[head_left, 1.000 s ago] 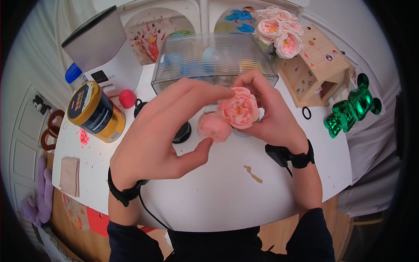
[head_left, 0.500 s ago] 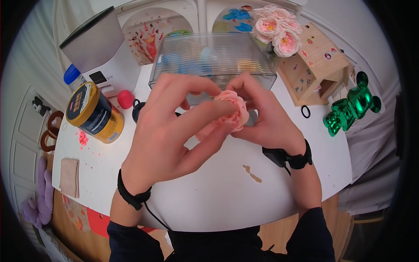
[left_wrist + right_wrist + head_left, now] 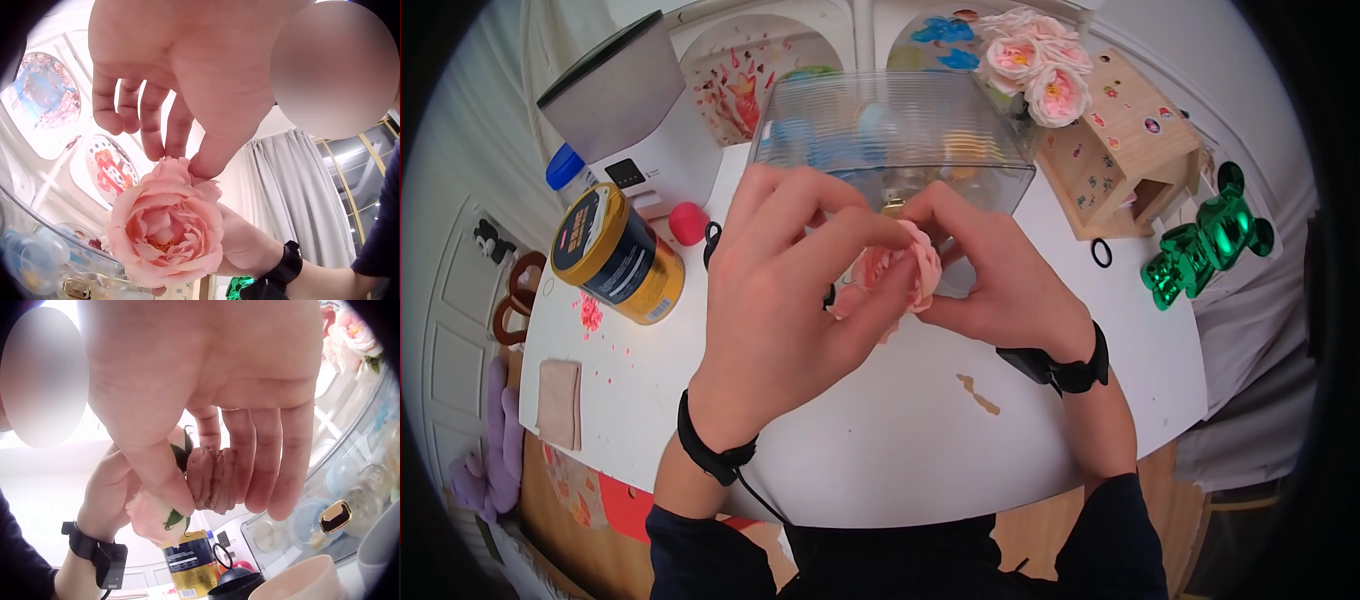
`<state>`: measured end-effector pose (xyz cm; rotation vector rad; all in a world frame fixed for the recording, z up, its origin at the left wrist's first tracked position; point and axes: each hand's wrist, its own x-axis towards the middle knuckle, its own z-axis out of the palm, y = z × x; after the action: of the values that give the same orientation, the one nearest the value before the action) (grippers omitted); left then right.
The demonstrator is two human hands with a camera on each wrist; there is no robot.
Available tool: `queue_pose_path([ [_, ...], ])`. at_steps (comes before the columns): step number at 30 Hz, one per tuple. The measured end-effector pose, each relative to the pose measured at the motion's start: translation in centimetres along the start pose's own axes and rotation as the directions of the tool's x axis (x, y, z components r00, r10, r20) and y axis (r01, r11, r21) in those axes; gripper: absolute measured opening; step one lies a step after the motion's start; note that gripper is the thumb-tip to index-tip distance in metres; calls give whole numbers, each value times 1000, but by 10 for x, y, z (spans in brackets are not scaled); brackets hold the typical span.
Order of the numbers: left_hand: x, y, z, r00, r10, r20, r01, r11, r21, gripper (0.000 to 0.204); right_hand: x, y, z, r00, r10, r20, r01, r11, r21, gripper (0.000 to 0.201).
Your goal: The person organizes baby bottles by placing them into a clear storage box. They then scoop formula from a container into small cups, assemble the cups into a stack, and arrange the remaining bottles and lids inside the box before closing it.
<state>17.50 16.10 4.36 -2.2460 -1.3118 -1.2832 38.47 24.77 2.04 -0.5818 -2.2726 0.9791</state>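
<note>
Between both hands are pink roses (image 3: 927, 275) held over the middle of the table. My left hand (image 3: 780, 300) pinches the petals of one open rose (image 3: 165, 234) between thumb and fingers. From the other side, my right hand (image 3: 1015, 285) grips a brown ridged piece (image 3: 212, 480) under the flowers, its thumb on one side and fingers on the other. Green sepals (image 3: 175, 519) and a pale pink bloom (image 3: 150, 515) show beside that thumb in the right wrist view. In the head view the left fingers cover much of the blooms.
A clear ribbed box (image 3: 880, 125) stands behind the hands. On the left are a yellow-and-black tub (image 3: 620, 255) and a white appliance (image 3: 640, 150). A wooden house (image 3: 1125, 150), a green shiny bear figure (image 3: 1210, 240) and a vase bouquet (image 3: 1040, 70) stand on the right.
My left hand has moved from beside the flowers onto the rose, its fingers now pinching the petals. The roses and right hand have shifted slightly left, and the bloom has turned.
</note>
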Motion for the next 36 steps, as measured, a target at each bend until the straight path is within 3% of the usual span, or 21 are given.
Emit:
queue_pose_path([
  [5, -3, 6, 3, 1000, -16, -27, 16, 1000, 9, 29, 0, -2, 3, 1000, 14, 3, -14, 997, -71, 48],
  [8, -5, 5, 4, 1000, -13, -21, 13, 1000, 4, 29, 0, -3, 8, 993, -106, -47, 101, 990, -97, 42],
  [11, -5, 4, 5, 1000, -1, -10, 1, 1000, 23, 28, 0, -2, 9, 991, -130, -42, 126, 987, -99, 42],
  [20, -2, 0, -2, 1000, 14, 24, -15, 999, 40, 28, 0, 1, 2, 1000, 0, 3, 0, 996, -92, 51],
  [23, 3, -4, -19, 999, 28, 20, -29, 999, 22, 25, 1, 2, -1, 997, -55, -60, 48, 993, -105, 47],
  [27, -9, -11, -47, 985, -163, 54, 160, 985, 67, 19, 0, 6, -7, 993, -67, -94, 58, 994, -97, 48],
  [31, -67, -29, -70, 893, -407, 194, 361, 903, 232, 16, -2, 14, -16, 998, -20, -60, 16, 998, -59, 47],
  [33, -107, -47, -83, 806, -515, 292, 399, 837, 375, 14, -3, 15, -21, 999, 39, -17, -40, 997, -61, 46],
  [36, -149, -66, -102, 659, -689, 302, 503, 702, 504, 12, -4, 12, -26, 991, 125, 40, -121, 988, -97, 47],
])
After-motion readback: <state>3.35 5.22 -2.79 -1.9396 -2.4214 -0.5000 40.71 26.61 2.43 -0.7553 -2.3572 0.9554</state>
